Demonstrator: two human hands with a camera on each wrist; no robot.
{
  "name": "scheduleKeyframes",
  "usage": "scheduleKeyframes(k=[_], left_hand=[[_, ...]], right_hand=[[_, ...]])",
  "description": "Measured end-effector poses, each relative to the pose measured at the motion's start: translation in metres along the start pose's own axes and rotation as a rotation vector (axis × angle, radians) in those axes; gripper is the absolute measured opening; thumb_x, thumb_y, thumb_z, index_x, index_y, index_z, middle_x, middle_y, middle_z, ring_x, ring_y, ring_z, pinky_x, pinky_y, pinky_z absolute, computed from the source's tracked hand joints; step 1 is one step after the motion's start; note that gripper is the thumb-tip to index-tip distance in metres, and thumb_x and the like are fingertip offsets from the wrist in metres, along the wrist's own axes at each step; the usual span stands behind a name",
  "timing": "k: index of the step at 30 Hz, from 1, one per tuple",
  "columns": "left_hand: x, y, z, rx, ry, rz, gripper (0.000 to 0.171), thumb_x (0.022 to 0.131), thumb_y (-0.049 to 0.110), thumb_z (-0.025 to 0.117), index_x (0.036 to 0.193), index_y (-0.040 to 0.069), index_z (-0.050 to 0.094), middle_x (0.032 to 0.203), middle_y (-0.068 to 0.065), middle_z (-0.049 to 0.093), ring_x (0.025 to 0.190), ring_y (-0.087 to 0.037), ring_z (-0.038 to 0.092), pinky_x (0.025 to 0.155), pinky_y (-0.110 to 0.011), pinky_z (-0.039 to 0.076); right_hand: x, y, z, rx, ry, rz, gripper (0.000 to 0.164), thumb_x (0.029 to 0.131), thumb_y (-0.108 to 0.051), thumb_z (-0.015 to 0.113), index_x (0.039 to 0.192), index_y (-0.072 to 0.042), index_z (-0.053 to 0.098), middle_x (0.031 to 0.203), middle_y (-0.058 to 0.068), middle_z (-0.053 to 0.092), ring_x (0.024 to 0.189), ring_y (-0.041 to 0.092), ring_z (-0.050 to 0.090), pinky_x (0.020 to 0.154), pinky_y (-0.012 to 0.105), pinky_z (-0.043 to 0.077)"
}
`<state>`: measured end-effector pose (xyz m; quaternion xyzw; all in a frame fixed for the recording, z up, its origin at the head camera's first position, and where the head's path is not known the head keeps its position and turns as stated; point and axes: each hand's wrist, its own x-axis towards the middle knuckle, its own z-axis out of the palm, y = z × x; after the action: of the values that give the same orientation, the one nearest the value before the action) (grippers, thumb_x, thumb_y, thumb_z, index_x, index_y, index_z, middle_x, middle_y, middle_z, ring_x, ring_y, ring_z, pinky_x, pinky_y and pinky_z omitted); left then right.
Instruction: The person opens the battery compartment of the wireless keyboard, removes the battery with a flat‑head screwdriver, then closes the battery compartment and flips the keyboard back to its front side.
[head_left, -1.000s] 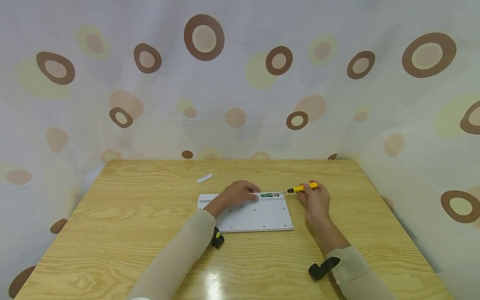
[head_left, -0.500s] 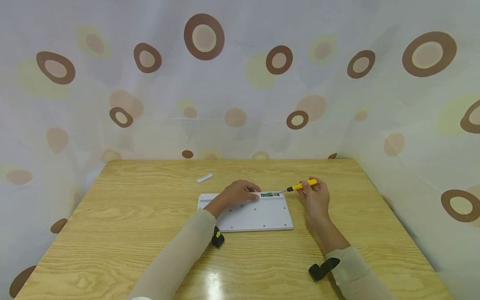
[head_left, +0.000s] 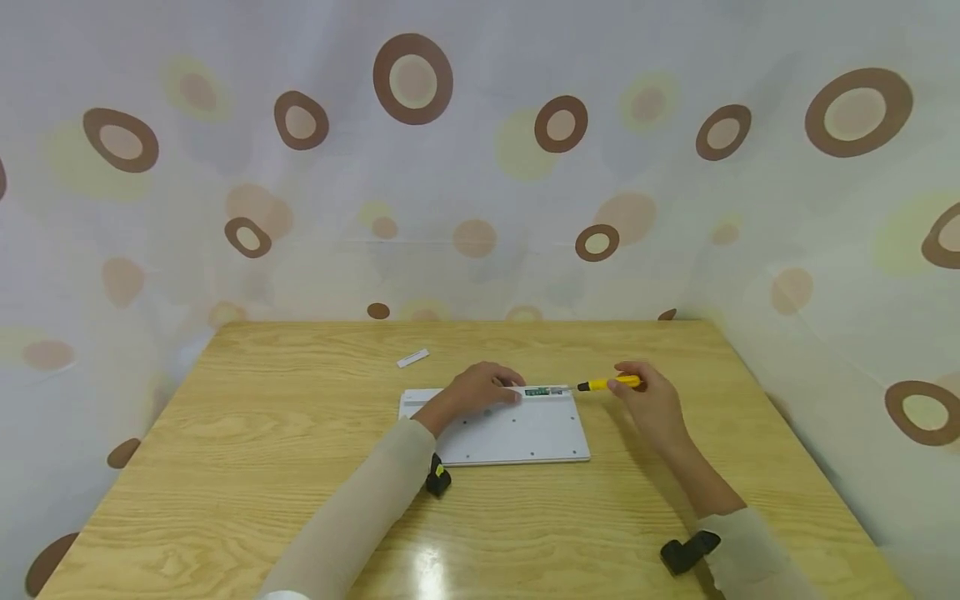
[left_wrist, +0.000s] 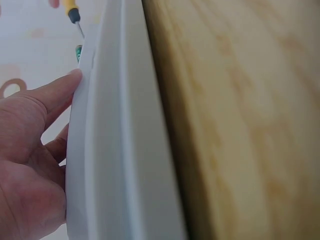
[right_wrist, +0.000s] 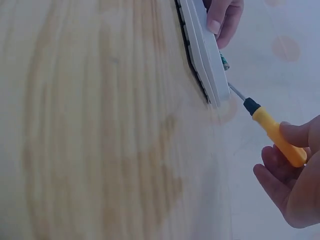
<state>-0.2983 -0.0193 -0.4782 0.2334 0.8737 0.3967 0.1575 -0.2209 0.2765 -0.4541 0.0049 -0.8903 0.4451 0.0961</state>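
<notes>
A white keyboard (head_left: 517,437) lies keys down on the wooden table, small dark screw spots on its back. In its raised far edge, a battery slot stands uncovered with a green battery (head_left: 536,392) inside. My left hand (head_left: 476,390) grips this edge left of the slot, thumb on top and fingers behind. To the right, my right hand (head_left: 657,408) holds a yellow-handled screwdriver (head_left: 597,384) by the end of its handle. Its thin shaft points left, tip at the slot's right end; whether it touches the battery cannot be seen. The right wrist view shows the screwdriver (right_wrist: 272,129) held between thumb and fingers.
A small white strip, seemingly a battery cover (head_left: 412,358), lies behind the keyboard to the left. The table (head_left: 285,433) meets a patterned cloth (head_left: 480,167) at the back and sides.
My right hand has shifted right and nearer the handle's end, and the screwdriver now lies more level. My left hand stays on the keyboard. The head view has shifted slightly.
</notes>
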Motion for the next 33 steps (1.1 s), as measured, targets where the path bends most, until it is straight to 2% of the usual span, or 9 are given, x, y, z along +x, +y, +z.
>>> scheduleKeyframes(k=[5,10,16,21,25,29,33], left_hand=[[0.001,0.000,-0.001,0.002,-0.002,0.002,0.030,0.096,0.035,0.068,0.125,0.028,0.071,0.120,0.003,0.067,0.105,-0.015,0.061,0.087,-0.037,0.050],[0.002,-0.001,0.000,0.008,-0.003,-0.002,0.029,0.096,0.034,0.069,0.125,0.027,0.072,0.119,0.003,0.067,0.105,-0.015,0.061,0.087,-0.036,0.049],[0.002,0.000,-0.001,0.011,-0.004,-0.008,0.029,0.096,0.033,0.069,0.124,0.027,0.072,0.120,0.002,0.067,0.105,-0.016,0.061,0.087,-0.036,0.049],[0.002,0.001,-0.001,0.008,-0.007,-0.007,0.030,0.096,0.034,0.069,0.125,0.027,0.072,0.120,0.002,0.067,0.106,-0.016,0.061,0.088,-0.036,0.049],[0.002,0.001,-0.001,0.002,-0.011,-0.009,0.030,0.096,0.033,0.069,0.125,0.026,0.072,0.120,0.002,0.067,0.105,-0.015,0.060,0.088,-0.036,0.049],[0.001,0.001,-0.001,0.001,-0.008,-0.014,0.029,0.096,0.033,0.069,0.125,0.027,0.072,0.120,0.003,0.067,0.105,-0.015,0.060,0.088,-0.037,0.049],[0.001,0.001,-0.001,-0.003,-0.010,-0.013,0.029,0.096,0.033,0.069,0.125,0.027,0.072,0.121,0.002,0.067,0.105,-0.016,0.060,0.088,-0.036,0.049]], right_hand=[[-0.004,0.001,-0.012,-0.215,-0.095,-0.054,0.036,0.099,-0.024,0.066,0.129,-0.004,0.065,0.122,0.020,0.068,0.105,0.034,0.063,0.079,0.040,0.052],[-0.007,0.007,-0.014,-0.321,-0.196,-0.062,0.033,0.096,-0.022,0.069,0.126,-0.007,0.068,0.113,0.014,0.070,0.097,0.029,0.064,0.070,0.035,0.050],[-0.009,0.011,-0.010,-0.298,-0.249,-0.079,0.031,0.094,-0.014,0.071,0.122,-0.004,0.070,0.104,0.012,0.071,0.091,0.024,0.064,0.076,0.036,0.050],[-0.011,0.016,-0.009,-0.229,-0.286,-0.061,0.033,0.096,-0.011,0.067,0.128,-0.002,0.067,0.108,0.014,0.070,0.092,0.023,0.062,0.077,0.033,0.050],[-0.015,0.021,-0.013,-0.197,-0.256,-0.028,0.036,0.100,-0.014,0.063,0.134,-0.002,0.063,0.111,0.015,0.068,0.097,0.025,0.062,0.073,0.027,0.050],[-0.019,0.026,-0.021,-0.164,-0.192,-0.002,0.040,0.103,-0.017,0.059,0.139,0.000,0.058,0.111,0.018,0.065,0.096,0.026,0.060,0.066,0.023,0.048],[-0.023,0.031,-0.032,-0.151,-0.124,0.007,0.042,0.104,-0.020,0.057,0.141,0.001,0.056,0.114,0.021,0.065,0.099,0.029,0.062,0.066,0.022,0.049]])
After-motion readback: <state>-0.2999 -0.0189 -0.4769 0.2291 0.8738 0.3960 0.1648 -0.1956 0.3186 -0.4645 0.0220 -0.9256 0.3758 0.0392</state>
